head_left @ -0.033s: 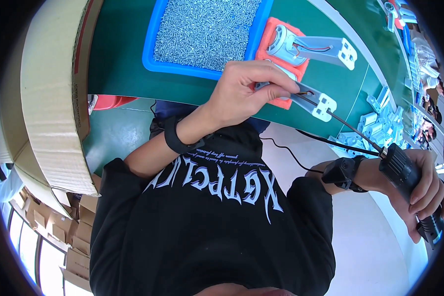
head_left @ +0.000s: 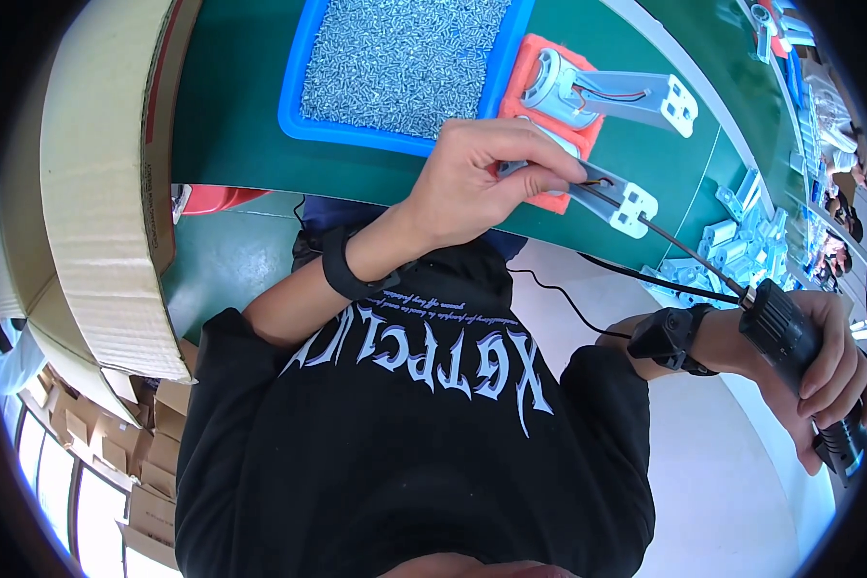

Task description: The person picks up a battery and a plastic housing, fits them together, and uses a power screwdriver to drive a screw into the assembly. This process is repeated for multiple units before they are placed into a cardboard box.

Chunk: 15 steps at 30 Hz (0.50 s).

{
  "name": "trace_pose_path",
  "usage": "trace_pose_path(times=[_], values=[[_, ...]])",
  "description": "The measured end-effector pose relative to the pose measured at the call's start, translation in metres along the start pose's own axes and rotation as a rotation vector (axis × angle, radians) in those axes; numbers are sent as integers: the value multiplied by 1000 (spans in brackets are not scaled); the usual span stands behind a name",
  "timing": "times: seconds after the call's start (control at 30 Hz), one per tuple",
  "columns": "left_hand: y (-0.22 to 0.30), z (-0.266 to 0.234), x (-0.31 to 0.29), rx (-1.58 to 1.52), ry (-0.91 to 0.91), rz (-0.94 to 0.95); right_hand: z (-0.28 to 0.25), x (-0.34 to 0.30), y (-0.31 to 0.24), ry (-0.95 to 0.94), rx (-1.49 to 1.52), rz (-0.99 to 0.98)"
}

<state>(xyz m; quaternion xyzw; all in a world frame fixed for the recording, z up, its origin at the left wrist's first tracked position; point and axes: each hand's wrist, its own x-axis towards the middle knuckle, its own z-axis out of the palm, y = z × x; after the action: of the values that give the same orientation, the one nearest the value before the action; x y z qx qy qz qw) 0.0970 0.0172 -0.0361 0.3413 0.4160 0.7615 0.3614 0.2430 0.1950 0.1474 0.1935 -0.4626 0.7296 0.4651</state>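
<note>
My left hand (head_left: 486,178) is closed, thumb and forefinger pinched at the open channel of a pale blue-grey plastic housing (head_left: 629,204). Thin wires show in that channel beside the fingertips; whatever lies right between them is hidden. My right hand (head_left: 828,371) wraps round a black electric screwdriver (head_left: 783,332). Its long thin shaft slants up and left to the housing's white end plate and seems to run on into the channel. The housing's round end is mostly behind my left hand, over an orange-red foam holder (head_left: 556,200). A second such housing (head_left: 607,94) lies behind it in the foam.
A blue tray (head_left: 287,106) full of small silver screws stands on the green table (head_left: 231,96). More pale plastic parts (head_left: 732,241) are heaped at the right edge. A large cardboard box (head_left: 101,193) rises at left. A black cable (head_left: 655,282) runs near my right wrist.
</note>
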Motion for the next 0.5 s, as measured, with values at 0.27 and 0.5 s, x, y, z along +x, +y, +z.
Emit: trace_pose_path(times=[0.27,0.5], values=[[0,-3,7,464,-89,304,0,3,3,-151,-93,98],[1,-4,7,571,-106,407,1,4,9,-215,-116,165]])
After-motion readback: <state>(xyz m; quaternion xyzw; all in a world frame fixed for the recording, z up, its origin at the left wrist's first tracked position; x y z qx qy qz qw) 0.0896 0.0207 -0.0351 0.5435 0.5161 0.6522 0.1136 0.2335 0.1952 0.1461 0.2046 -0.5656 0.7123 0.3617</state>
